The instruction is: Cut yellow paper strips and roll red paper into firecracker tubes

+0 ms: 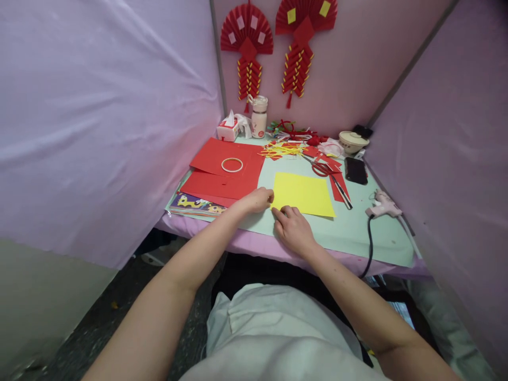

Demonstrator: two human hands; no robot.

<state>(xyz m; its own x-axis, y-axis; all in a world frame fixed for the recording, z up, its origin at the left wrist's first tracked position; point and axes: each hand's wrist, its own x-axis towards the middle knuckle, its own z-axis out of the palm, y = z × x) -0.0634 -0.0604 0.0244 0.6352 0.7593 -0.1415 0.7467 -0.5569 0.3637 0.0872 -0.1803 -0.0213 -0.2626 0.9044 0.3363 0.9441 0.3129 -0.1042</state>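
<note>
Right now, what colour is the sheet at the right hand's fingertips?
Yellow; the sheet shows best in the head view.

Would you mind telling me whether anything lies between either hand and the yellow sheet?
Nothing visible does: the left hand and right hand are both at the near left corner of the yellow sheet. The red-handled scissors lie by its far right corner, away from both hands.

I'm seeing passing room over the mint tabletop [353, 233] left of the glue gun [384, 205]; beyond the yellow paper [304, 194], red-handled scissors [320, 169] are blocking my way.
</note>
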